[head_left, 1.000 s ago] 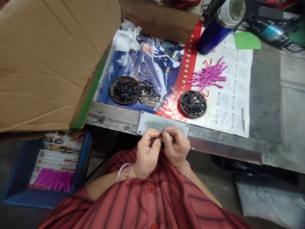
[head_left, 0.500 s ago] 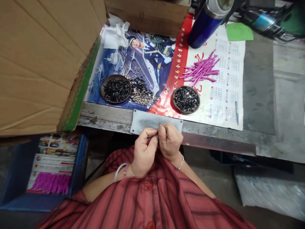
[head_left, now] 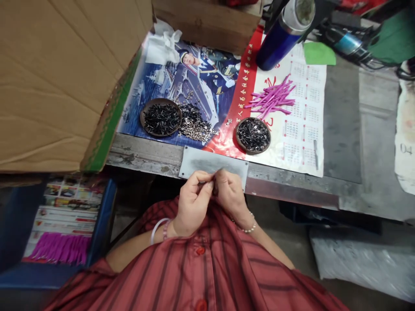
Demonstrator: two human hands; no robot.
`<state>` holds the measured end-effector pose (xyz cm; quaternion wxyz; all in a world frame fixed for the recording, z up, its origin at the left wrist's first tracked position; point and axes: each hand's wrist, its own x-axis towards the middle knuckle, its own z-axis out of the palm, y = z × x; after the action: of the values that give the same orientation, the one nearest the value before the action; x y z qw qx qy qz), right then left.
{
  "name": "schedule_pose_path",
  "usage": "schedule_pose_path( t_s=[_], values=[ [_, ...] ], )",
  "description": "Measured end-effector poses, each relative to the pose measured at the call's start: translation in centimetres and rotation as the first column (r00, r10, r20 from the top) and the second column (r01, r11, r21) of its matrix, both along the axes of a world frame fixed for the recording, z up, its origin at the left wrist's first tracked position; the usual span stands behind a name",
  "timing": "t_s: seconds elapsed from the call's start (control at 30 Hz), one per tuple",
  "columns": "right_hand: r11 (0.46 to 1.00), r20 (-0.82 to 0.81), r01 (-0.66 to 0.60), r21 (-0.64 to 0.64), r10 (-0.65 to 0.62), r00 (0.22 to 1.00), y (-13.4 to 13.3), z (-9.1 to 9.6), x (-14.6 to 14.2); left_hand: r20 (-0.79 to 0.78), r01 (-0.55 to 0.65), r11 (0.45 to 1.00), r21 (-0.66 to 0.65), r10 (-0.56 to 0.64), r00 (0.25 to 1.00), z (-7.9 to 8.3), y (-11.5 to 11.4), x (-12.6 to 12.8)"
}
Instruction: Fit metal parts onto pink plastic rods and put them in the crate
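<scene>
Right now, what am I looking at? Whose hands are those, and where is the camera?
A person is wearing a camera on their head, so this picture shows what they see looking down. Those are their own hands. The left hand and right hand meet in front of their striped red shirt, near a metal plate on the bench edge. They seem to pinch something too small to make out. Past the plate, on a poster, are two dishes of black screws, a heap of tiny silver rings and some pink sticks. A cardboard box sits at the left.
</scene>
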<state>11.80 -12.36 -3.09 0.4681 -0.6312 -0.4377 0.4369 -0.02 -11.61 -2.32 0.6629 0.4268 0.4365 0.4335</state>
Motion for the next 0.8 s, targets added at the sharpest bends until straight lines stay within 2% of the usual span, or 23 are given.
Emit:
schedule_pose_path(
  t_s=[0.07, 0.1, 0.23, 0.3, 0.4, 0.47, 0.5, 0.57, 0.63, 0.7, 0.73, 0.8],
  values=[
    [0.992, -0.233, -0.025, -0.122, -0.004, 0.972, 0.1, 0.0, -0.2, 0.023, 0.019, 0.999, -0.033, -0.019, 1.000, 0.1, 0.0, -0.2],
    [0.992, -0.287, -0.009, -0.129, -0.028, 0.957, 0.1, 0.0, -0.3, 0.022, 0.020, 0.999, -0.036, -0.020, 1.000, 0.1, 0.0, -0.3],
    [0.993, -0.166, 0.117, 0.025, -0.111, 0.980, 0.3, -0.4, -0.5, -0.046, 0.000, 1.000, 0.026, 0.001, 0.999, 0.2, 0.1, -0.6],
    [0.974, -0.160, 0.221, 0.045, -0.211, 0.964, 0.6, -0.8, 0.4, -0.060, 0.026, 1.000, 0.018, -0.025, 0.998, 0.3, 0.2, -0.8],
    [0.899, -0.166, 0.421, 0.118, -0.400, 0.901, 0.5, -1.3, 2.9, -0.116, 0.148, 0.989, 0.023, -0.145, 0.983, 0.2, 1.4, -1.9],
    [0.884, -0.105, 0.435, 0.174, -0.422, 0.900, -0.2, -1.3, 4.4, -0.248, 0.275, 0.951, 0.141, -0.235, 0.940, 0.0, 3.0, -3.4],
    [0.891, -0.063, 0.418, 0.179, -0.414, 0.908, -0.7, -1.3, 4.9, -0.343, 0.344, 0.912, 0.224, -0.256, 0.904, -0.1, 4.0, -4.3],
    [0.910, 0.021, 0.385, 0.156, -0.392, 0.920, -2.1, -1.2, 5.5, -0.569, 0.491, 0.788, 0.372, -0.224, 0.791, -0.5, 6.2, -6.1],
    [0.903, 0.099, 0.395, 0.167, -0.414, 0.905, -3.3, -1.5, 5.7, -0.776, 0.653, 0.639, 0.407, -0.136, 0.616, -1.0, 8.0, -7.0],
    [0.876, 0.156, 0.430, 0.219, -0.466, 0.871, -4.1, -2.3, 5.6, -0.897, 0.792, 0.483, 0.373, -0.030, 0.441, -1.4, 9.1, -6.1],
    [0.860, 0.178, 0.447, 0.245, -0.494, 0.851, -4.3, -2.8, 5.6, -0.923, 0.842, 0.404, 0.358, 0.015, 0.385, -1.5, 9.3, -5.0],
    [0.835, 0.205, 0.470, 0.285, -0.532, 0.821, -4.4, -3.9, 5.5, -0.938, 0.902, 0.263, 0.343, 0.044, 0.344, -1.6, 9.1, -1.6]
  ],
)
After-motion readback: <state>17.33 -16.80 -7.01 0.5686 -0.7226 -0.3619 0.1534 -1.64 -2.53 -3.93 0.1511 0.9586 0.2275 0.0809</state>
